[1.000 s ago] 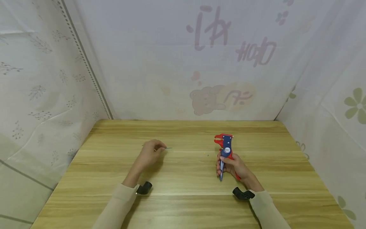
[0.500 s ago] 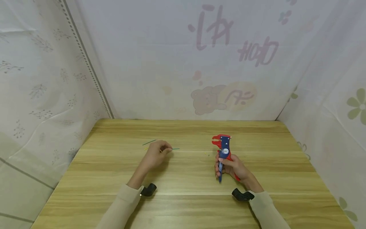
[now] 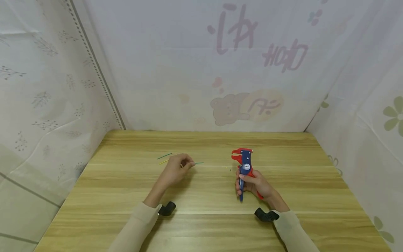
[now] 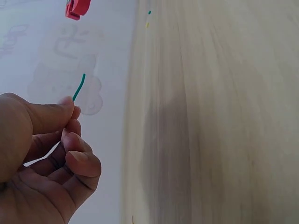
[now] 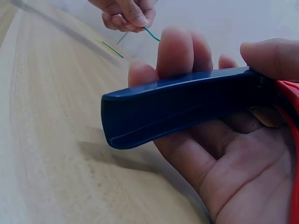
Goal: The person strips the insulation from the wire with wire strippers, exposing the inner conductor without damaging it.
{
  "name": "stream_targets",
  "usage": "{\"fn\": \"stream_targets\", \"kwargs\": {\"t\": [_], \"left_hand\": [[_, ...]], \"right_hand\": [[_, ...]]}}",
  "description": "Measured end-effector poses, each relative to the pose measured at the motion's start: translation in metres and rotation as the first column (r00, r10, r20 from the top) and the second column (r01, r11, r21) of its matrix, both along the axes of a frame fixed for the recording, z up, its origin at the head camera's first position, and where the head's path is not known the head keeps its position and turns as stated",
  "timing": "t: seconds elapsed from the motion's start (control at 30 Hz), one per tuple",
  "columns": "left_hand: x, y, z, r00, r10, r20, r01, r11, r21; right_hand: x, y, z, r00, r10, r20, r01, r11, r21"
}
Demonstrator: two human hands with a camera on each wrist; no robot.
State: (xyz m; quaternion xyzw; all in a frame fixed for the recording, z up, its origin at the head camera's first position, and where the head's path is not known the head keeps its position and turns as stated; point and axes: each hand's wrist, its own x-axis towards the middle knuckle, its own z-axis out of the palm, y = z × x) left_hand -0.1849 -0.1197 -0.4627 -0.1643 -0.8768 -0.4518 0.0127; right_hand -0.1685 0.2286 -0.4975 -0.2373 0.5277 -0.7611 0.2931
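My left hand [image 3: 177, 170] pinches a short green wire [image 4: 80, 86] between thumb and index finger, its free end pointing right toward the tool. My right hand [image 3: 256, 183] grips a red and blue wire stripper [image 3: 246, 161] by its handles, with its red jaws parted and facing left. The blue handle [image 5: 187, 105] fills the middle of the right wrist view, fingers curled about it. Between the wire's tip and the stripper there is a gap. Behind the left hand, a green wire [image 3: 165, 156] and a yellow wire [image 3: 163, 162] lie on the table.
Tiny green and yellow scraps [image 4: 148, 18] lie on the wooden table [image 3: 207, 224] just left of the stripper. A patterned cloth [image 3: 176, 70] hangs along the table's back edge, with more cloth at both sides. Black wrist mounts [image 3: 266, 215] jut from both sleeves.
My left hand has moved right with the green wire, uncovering the green and yellow wires behind it. The wire stripper has shifted slightly left in my right hand.
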Motion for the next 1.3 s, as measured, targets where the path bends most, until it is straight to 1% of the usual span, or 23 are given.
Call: {"fn": "stream_targets", "kwargs": {"t": [0.17,0.37,0.6,0.9,1.07,1.3], "left_hand": [[0.000,0.006,0.003,1.000,-0.016,0.003,0.016,1.000,0.017],[0.000,0.012,0.005,1.000,-0.029,0.010,0.028,0.999,0.027],[0.000,0.020,0.006,0.998,-0.041,-0.043,0.042,0.999,0.024],[0.002,0.031,0.009,0.997,-0.052,-0.058,0.054,0.998,0.034],[0.001,0.036,0.008,0.996,-0.058,-0.060,0.061,0.997,0.044],[0.000,0.043,0.008,0.993,-0.084,-0.084,0.089,0.994,0.062]], "right_hand": [[0.001,-0.002,-0.001,1.000,0.013,0.001,-0.013,1.000,-0.009],[0.000,-0.006,-0.003,0.999,0.041,-0.020,-0.042,0.999,-0.025],[0.001,-0.010,-0.003,0.996,0.076,-0.035,-0.078,0.996,-0.052],[0.004,-0.016,-0.002,0.996,0.083,-0.012,-0.084,0.995,-0.045],[0.005,-0.018,-0.003,0.995,0.096,-0.009,-0.097,0.994,-0.049],[0.006,-0.021,-0.004,0.994,0.113,-0.001,-0.113,0.992,-0.053]]}}
